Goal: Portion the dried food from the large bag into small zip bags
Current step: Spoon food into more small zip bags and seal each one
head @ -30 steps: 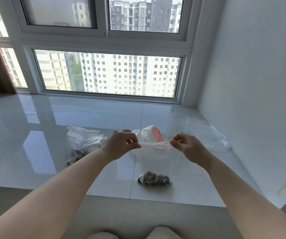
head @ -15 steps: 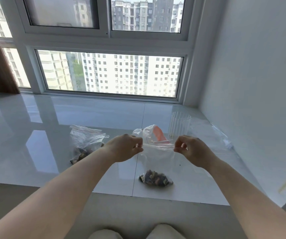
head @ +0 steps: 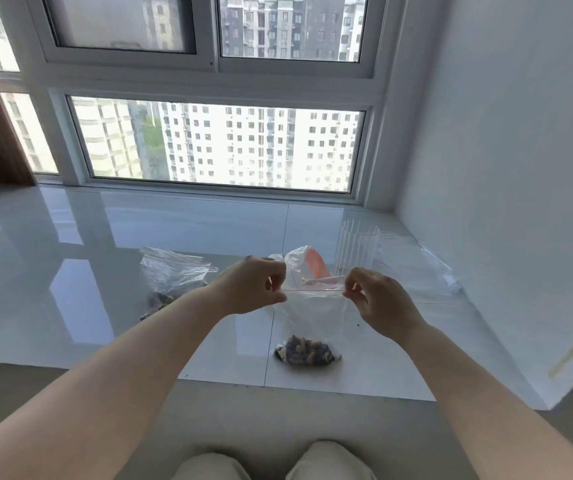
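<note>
Left hand and right hand each pinch the small zip bag at its red-lined top — grip tight; dried food (apparently mixed pieces) sits at bottom.

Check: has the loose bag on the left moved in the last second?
No. The loose bag sits equally far left of the tile seam; only the camera shifted.

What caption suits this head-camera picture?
Both hands, left and right, pinch a small zip bag of dried food.
</note>
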